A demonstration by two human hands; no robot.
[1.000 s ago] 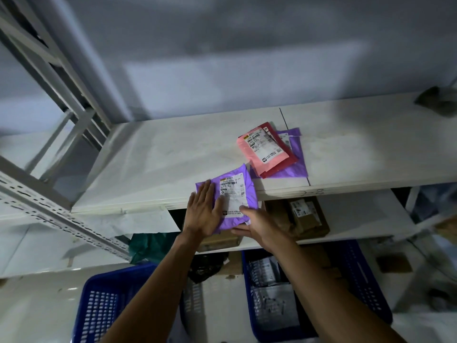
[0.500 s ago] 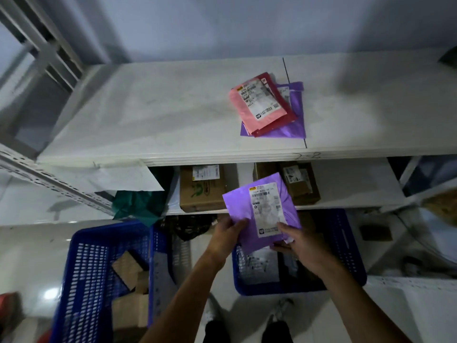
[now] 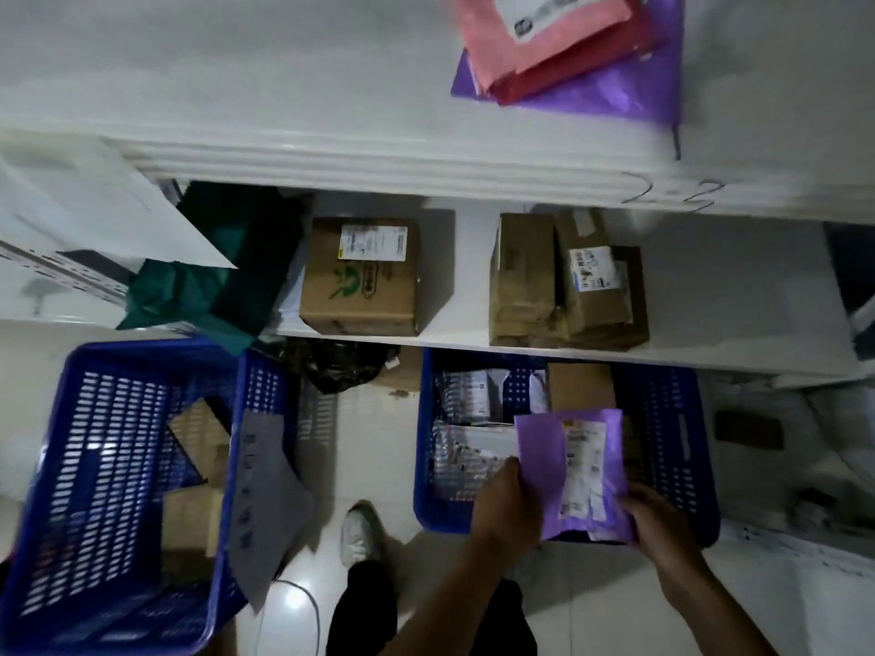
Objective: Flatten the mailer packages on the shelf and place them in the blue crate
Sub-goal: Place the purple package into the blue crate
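While the purple mailer (image 3: 540, 466) was pinched by left hand (image 3: 509, 504) and right hand (image 3: 663, 518) over the blue crate's (image 3: 667, 442) near edge, lowering and release were judged due.

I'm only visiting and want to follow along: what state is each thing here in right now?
purple mailer: held over the right blue crate, not yet dropped in.
left hand: grips the mailer's left edge.
right hand: grips its lower right corner.
right blue crate: already holds packages.
left blue crate: holds cardboard pieces.
mailer stack: pink, red, purple, lying on the top shelf.
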